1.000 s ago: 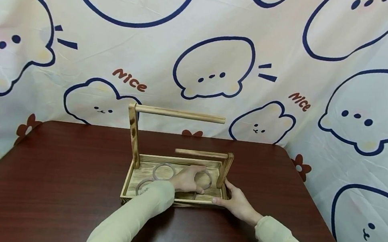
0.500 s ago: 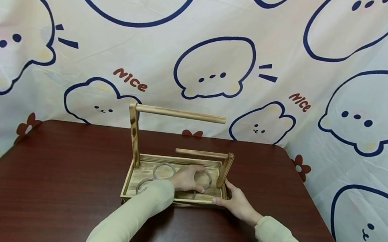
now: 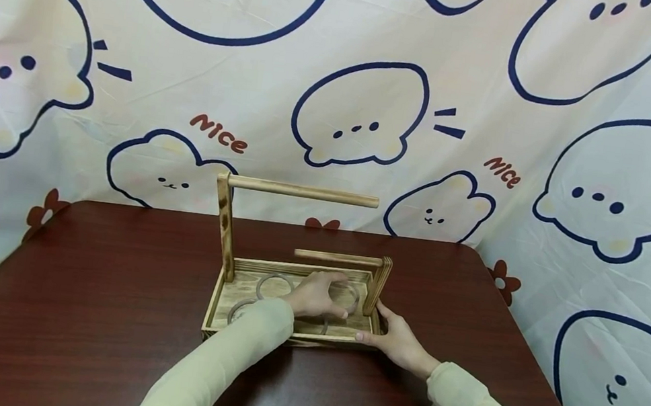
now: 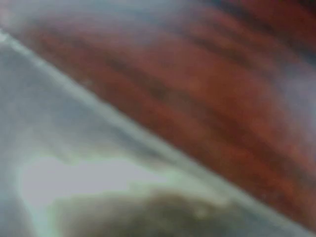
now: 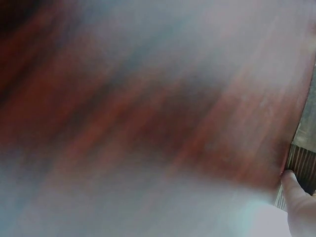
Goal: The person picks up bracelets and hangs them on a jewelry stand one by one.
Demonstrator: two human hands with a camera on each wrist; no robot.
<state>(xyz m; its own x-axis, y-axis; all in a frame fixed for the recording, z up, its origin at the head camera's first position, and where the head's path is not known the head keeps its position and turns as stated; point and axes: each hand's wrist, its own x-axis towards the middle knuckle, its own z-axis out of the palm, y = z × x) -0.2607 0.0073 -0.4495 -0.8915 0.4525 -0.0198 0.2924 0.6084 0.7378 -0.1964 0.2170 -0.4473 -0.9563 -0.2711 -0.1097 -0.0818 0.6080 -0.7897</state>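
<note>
A shallow wooden tray [image 3: 293,269] stands mid-table, with a tall post [image 3: 225,231] carrying a long dowel [image 3: 302,191] and a short post [image 3: 378,285] carrying a short dowel [image 3: 337,257]. Grey metal rings lie in it: one [image 3: 275,279] near the back, another [image 3: 236,308] half hidden by my left sleeve. My left hand [image 3: 320,299] reaches into the tray and pinches a third ring [image 3: 354,293] at the right end. My right hand [image 3: 391,333] grips the tray's right front corner, thumb on the front edge. The right wrist view shows a fingertip [image 5: 295,195] against the tray corner; the left wrist view is only blur.
The dark red-brown table [image 3: 108,285] stretches to both sides of the tray. A white cloth with blue cartoon outlines [image 3: 361,112] hangs close behind and round the right side. The table's right edge [image 3: 522,335] lies near my right arm.
My left hand has shifted slightly back and up over the right-end ring, whose far side now looks a little raised. The right hand and tray have stayed put.
</note>
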